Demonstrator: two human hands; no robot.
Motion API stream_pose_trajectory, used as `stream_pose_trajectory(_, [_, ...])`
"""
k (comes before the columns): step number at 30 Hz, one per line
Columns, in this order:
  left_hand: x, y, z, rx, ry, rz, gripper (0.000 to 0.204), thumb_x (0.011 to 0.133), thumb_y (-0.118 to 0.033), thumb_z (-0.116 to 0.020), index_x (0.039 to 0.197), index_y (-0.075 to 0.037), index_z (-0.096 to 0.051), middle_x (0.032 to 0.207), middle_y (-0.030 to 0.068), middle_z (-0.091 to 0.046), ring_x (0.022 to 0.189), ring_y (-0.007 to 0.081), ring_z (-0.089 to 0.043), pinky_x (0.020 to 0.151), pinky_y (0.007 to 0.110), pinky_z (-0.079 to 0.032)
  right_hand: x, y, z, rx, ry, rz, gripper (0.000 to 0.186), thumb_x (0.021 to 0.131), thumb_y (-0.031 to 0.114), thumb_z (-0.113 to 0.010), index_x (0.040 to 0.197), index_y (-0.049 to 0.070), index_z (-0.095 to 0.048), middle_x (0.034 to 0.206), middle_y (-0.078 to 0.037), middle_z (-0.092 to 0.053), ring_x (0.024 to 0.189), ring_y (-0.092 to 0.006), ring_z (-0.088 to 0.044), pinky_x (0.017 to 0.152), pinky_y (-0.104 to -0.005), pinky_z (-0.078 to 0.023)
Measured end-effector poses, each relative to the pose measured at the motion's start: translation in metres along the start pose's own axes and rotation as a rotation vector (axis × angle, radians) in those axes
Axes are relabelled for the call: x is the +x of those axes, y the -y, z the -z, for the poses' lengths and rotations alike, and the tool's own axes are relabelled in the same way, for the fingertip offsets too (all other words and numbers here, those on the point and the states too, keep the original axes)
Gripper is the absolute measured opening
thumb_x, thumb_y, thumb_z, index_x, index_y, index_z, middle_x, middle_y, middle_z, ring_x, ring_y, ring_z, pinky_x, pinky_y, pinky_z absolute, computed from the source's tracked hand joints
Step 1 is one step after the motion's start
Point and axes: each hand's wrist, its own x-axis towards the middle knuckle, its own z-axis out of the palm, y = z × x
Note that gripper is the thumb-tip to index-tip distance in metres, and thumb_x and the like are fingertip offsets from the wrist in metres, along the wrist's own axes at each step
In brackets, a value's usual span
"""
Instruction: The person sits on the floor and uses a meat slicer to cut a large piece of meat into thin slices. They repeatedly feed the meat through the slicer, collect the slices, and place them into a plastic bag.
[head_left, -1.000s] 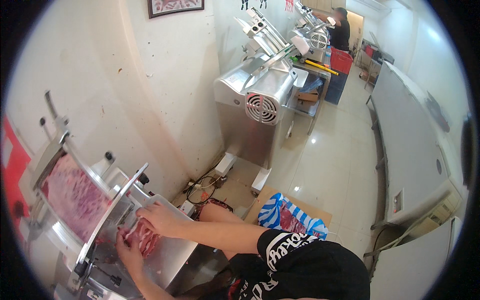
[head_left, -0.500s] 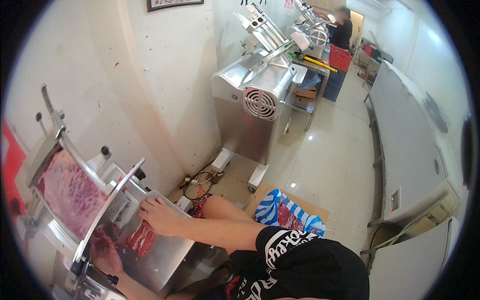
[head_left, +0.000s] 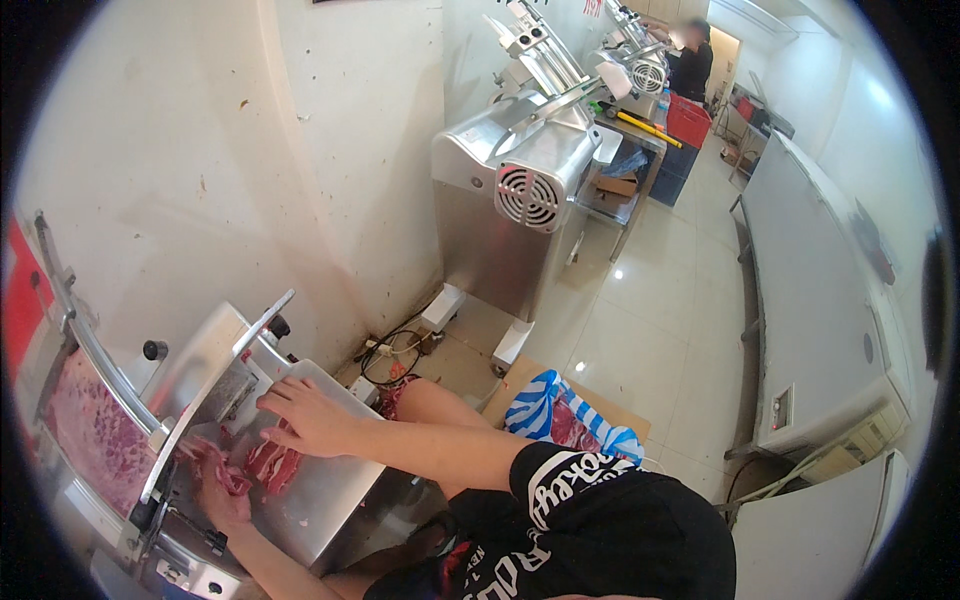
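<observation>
Beside the steel slicer's round blade guard, a large marbled meat block rests in the carriage at the far left. My left hand is at the blade's near side, fingers curled around a loose red meat slice. Just right of it lies a stack of sliced meat on the steel tray. My right hand is over the upper end of that stack, fingers apart, with nothing visible gripped in them.
A second slicer stands ahead, with cables at its foot. A blue-striped bag of meat lies on cardboard beside my legs. A long white cabinet lines the right. A co-worker stands at a farther slicer behind red crates.
The carriage with the meat block has slid left and down. My left hand moved from the stack to the blade and now has a slice. My right hand has shifted slightly left.
</observation>
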Motion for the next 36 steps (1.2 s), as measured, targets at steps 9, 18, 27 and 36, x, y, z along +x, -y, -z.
stream_pose_trajectory(9, [-0.028,0.014,-0.086,0.776,0.097,-0.318,0.034,0.090,-0.009,-0.074,0.120,0.002,-0.064,0.112,0.0077,-0.068,0.101,0.0158,-0.062,0.089,0.031,-0.050,0.010,0.003,-0.006,0.323,0.050,-0.101,0.020,0.090,0.017,-0.067,0.105,0.005,-0.063,0.089,-0.018,-0.067,0.083,-0.0415,-0.065,0.075,-0.0482,-0.052])
stream_pose_trajectory(18, [-0.017,0.002,-0.012,0.686,-0.311,-0.300,0.037,0.089,-0.018,-0.077,0.124,-0.008,-0.067,0.114,0.0088,-0.071,0.113,0.0226,-0.066,0.091,0.033,-0.052,0.001,-0.001,0.001,-0.300,-0.012,-0.078,0.049,0.078,0.015,-0.073,0.125,0.009,-0.060,0.122,-0.016,-0.056,0.117,-0.0370,-0.052,0.095,-0.0519,-0.043])
stream_pose_trajectory(27, [-0.008,-0.010,-0.014,-0.496,0.088,-0.205,0.036,0.099,-0.020,-0.063,0.128,0.000,-0.058,0.120,0.0154,-0.064,0.120,0.0362,-0.061,0.097,0.046,-0.056,0.002,0.000,-0.002,-0.235,0.110,-0.065,0.047,0.080,0.017,-0.073,0.124,0.009,-0.060,0.123,-0.014,-0.056,0.120,-0.0350,-0.052,0.098,-0.0502,-0.041])
stream_pose_trajectory(36, [-0.010,-0.006,-0.012,-0.348,-0.066,-0.171,0.031,0.097,-0.008,-0.061,0.127,-0.005,-0.061,0.114,0.0129,-0.071,0.099,0.0212,-0.068,0.072,0.030,-0.059,0.006,0.000,-0.003,-0.105,0.052,-0.039,0.043,0.084,0.016,-0.071,0.124,0.005,-0.059,0.121,-0.016,-0.059,0.118,-0.0375,-0.053,0.100,-0.0499,-0.041])
